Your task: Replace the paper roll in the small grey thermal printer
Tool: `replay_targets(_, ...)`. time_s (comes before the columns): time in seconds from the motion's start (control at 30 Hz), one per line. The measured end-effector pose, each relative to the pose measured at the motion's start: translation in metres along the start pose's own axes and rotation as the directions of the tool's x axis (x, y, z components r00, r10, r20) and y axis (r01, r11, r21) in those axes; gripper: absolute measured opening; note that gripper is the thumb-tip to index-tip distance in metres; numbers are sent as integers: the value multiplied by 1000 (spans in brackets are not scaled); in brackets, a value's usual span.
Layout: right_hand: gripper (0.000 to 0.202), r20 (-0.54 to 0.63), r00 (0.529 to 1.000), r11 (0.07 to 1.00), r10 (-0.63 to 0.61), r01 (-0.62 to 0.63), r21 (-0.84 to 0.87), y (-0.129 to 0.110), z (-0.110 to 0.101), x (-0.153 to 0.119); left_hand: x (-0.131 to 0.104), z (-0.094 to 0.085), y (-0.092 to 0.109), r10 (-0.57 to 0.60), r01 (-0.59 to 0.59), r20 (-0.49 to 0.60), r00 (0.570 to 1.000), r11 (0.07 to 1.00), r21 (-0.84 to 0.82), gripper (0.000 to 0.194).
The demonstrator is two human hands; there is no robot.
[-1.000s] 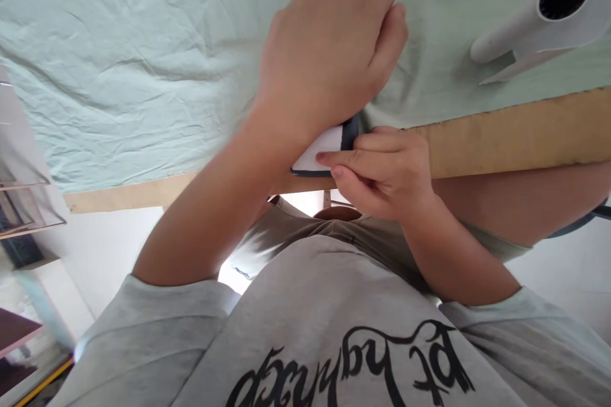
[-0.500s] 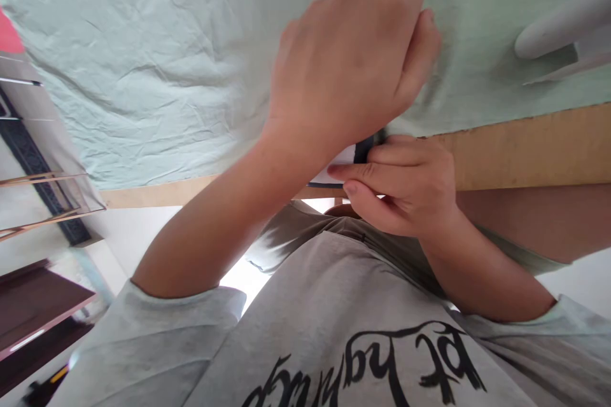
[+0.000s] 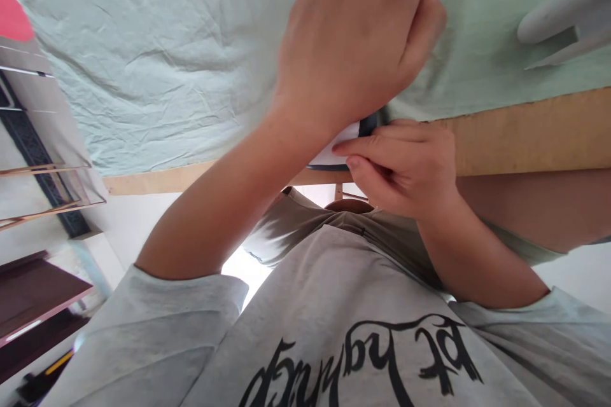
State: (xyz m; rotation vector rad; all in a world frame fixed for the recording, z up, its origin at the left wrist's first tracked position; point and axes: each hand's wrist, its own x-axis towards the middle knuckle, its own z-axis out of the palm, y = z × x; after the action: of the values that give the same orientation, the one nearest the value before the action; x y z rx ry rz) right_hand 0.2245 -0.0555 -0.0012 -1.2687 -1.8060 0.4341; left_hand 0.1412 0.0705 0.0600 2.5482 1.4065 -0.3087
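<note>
My left hand (image 3: 358, 32) is curled with its back to me, low over the green cloth (image 3: 167, 70). Its fingertips are hidden, so whatever it grips cannot be seen. Below its wrist, at the table's front edge, a flat white thing with a dark border (image 3: 340, 143) shows in part; the left arm covers the rest. My right hand (image 3: 410, 168) is closed at that thing's right side, with the index finger lying on its white face and the thumb tip close by, near its lower edge.
The table's bare wooden edge (image 3: 525, 137) runs along the front. A white curved object (image 3: 568, 19) stands on the cloth at the right. Something pink (image 3: 14, 9) shows at the far left, above a shelf-like frame (image 3: 48, 172). My lap is just under the edge.
The whole view has shifted slightly, so hands and table sit a little higher now. Both hands keep nearly the same pose, and the flat white thing stays under the right fingers.
</note>
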Motion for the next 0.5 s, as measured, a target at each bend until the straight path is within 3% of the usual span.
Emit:
replay_targets(0.03, 28, -5, 1000, 1000, 8, -8, 2, 0, 0, 0, -4, 3, -4, 31, -33, -36, 999, 998, -48, 47)
replay_targets(0.1, 27, -18, 1000, 999, 21, -21, 36, 0, 0, 1, -19, 12, -16, 192, -226, -158, 969, 946, -233, 52)
replay_targets(0.17, 25, -36, 999, 995, 31, -28, 94, 1, -2, 2, -39, 22, -28, 314, -396, -273, 910, 854, -338, 61)
replay_targets(0.3, 29, -52, 993, 973, 110, -97, 210, 3, -6, 2, -60, 37, -46, 422, -591, -441, 792, 713, -378, 77)
replay_targets(0.4, 32, -68, 980, 944, 185, -158, 290, 4, -6, 1, -42, 38, -50, 465, -687, -538, 704, 638, -348, 86)
replay_targets(0.5, 33, -95, 970, 926, 222, -179, 332, 4, -5, 0, -10, 35, -48, 447, -706, -627, 638, 665, -245, 85)
